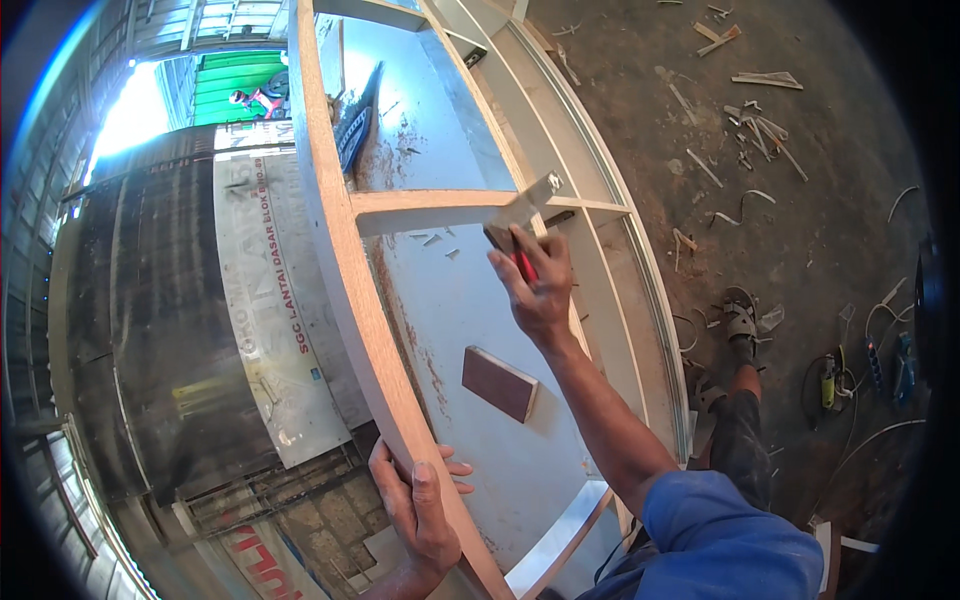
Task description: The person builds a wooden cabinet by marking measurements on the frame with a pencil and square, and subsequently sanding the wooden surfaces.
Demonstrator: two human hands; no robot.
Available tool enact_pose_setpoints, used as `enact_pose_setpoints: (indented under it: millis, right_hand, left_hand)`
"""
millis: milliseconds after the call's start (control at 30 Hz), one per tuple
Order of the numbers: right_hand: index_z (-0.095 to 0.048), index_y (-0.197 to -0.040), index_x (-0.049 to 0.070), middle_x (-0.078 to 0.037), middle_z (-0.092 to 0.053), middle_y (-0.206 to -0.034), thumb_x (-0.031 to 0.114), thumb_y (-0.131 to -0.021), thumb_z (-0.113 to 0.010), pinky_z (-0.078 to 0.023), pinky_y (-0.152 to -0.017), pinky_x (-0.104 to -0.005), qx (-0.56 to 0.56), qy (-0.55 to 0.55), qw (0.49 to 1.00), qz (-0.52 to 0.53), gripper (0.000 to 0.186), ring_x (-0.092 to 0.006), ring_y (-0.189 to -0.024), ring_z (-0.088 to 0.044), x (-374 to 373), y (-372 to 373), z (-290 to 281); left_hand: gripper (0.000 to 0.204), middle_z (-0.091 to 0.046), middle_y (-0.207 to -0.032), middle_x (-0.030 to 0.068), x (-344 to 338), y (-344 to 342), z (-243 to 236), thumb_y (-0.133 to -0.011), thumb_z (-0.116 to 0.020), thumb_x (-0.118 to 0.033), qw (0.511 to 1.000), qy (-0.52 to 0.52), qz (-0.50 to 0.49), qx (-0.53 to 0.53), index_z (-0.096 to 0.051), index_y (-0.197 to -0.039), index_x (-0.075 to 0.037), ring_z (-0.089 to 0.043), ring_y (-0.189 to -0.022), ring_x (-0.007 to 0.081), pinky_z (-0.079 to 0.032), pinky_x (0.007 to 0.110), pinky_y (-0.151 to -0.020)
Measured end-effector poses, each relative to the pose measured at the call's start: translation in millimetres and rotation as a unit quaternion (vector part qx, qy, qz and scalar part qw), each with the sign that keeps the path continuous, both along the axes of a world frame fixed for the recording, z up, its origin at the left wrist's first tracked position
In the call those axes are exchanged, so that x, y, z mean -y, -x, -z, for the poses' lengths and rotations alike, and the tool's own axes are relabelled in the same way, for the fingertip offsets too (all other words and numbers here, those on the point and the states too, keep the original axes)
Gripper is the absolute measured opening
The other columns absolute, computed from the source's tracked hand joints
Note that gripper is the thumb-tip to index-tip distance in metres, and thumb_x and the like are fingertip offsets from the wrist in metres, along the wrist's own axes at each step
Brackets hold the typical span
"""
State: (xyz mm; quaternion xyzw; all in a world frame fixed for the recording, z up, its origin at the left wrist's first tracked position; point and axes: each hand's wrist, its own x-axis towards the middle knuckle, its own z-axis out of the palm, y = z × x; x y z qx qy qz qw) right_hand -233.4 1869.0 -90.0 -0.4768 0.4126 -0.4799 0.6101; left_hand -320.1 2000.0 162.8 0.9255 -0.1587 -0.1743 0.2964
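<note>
My right hand (535, 285) is closed on a red and dark tool (522, 258) with a blurred grey flat end, held above the pale blue panel (500, 470) near the wooden frame's crosspiece (420, 200). My left hand (420, 505) grips the long wooden rail (375, 350) at the lower middle, fingers wrapped over it. A brown rectangular block (498, 383) lies on the panel between my hands. A dark blue, pointed object (355, 130) rests in the upper compartment along the rail.
A white framed piece (640, 330) runs along the right side. The dirty floor (700, 130) holds scattered offcuts, cables and a yellow-green tool (828, 385). My sandalled foot (740, 320) stands there. Dark sheets (150, 320) lie left; a helmet and motorbike (260, 100) show beyond.
</note>
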Motion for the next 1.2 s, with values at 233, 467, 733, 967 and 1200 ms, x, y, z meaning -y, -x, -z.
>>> enact_pose_setpoints:
  millis: [233, 467, 733, 967, 1200]
  right_hand:
    - [-0.070, -0.121, -0.002, -0.011, -0.052, -0.093, 0.021, -0.086, -0.081, -0.048, -0.073, -0.0328, -0.011, 0.021, 1.000, 0.004, 0.044, -0.0213, -0.082, -0.054, 3, -7, 2]
    - [-0.071, -0.120, -0.001, -0.013, -0.052, -0.087, 0.023, -0.082, -0.084, -0.046, -0.071, -0.0377, -0.011, 0.028, 0.999, 0.016, 0.047, -0.0252, -0.080, -0.052, -1, -7, -6]
    - [-0.071, -0.120, -0.002, -0.013, -0.052, -0.087, 0.020, -0.082, -0.083, -0.046, -0.070, -0.0369, 0.018, 0.014, 1.000, 0.011, 0.045, -0.0245, -0.081, -0.052, -3, -10, -22]
    - [-0.071, -0.119, -0.001, -0.012, -0.052, -0.088, 0.019, -0.081, -0.084, -0.046, -0.070, -0.0362, 0.041, 0.019, 0.999, 0.009, 0.045, -0.0244, -0.080, -0.051, -12, -6, -51]
    - [-0.072, -0.119, -0.001, -0.011, -0.052, -0.086, 0.019, -0.081, -0.084, -0.045, -0.070, -0.0374, 0.040, 0.042, 0.998, 0.013, 0.044, -0.0241, -0.080, -0.051, -12, -2, -72]
  left_hand:
    - [0.068, -0.056, -0.106, 0.0203, -1, -1, -1, -0.104, -0.040, -0.045, 1.000, -0.012, -0.005, -0.003, -0.020, -0.145, 0.006, -0.068, -0.079, 0.0249, -0.059, 0.033, -0.061]
    - [0.068, -0.056, -0.106, 0.0205, 0, -1, -2, -0.104, -0.040, -0.046, 1.000, 0.000, 0.000, -0.004, -0.020, -0.145, 0.005, -0.068, -0.079, 0.0255, -0.059, 0.033, -0.061]
    - [0.067, -0.056, -0.107, 0.0205, -6, -4, -1, -0.105, -0.039, -0.045, 1.000, -0.007, 0.010, -0.008, -0.020, -0.145, 0.004, -0.068, -0.080, 0.0258, -0.058, 0.033, -0.061]
    - [0.065, -0.056, -0.107, 0.0201, 0, -1, -6, -0.105, -0.039, -0.044, 1.000, -0.003, -0.001, -0.011, -0.020, -0.145, 0.004, -0.067, -0.080, 0.0256, -0.059, 0.033, -0.063]
    - [0.062, -0.057, -0.107, 0.0204, -1, -1, -6, -0.106, -0.037, -0.042, 1.000, -0.006, 0.014, -0.011, -0.023, -0.144, 0.004, -0.067, -0.080, 0.0247, -0.058, 0.033, -0.063]
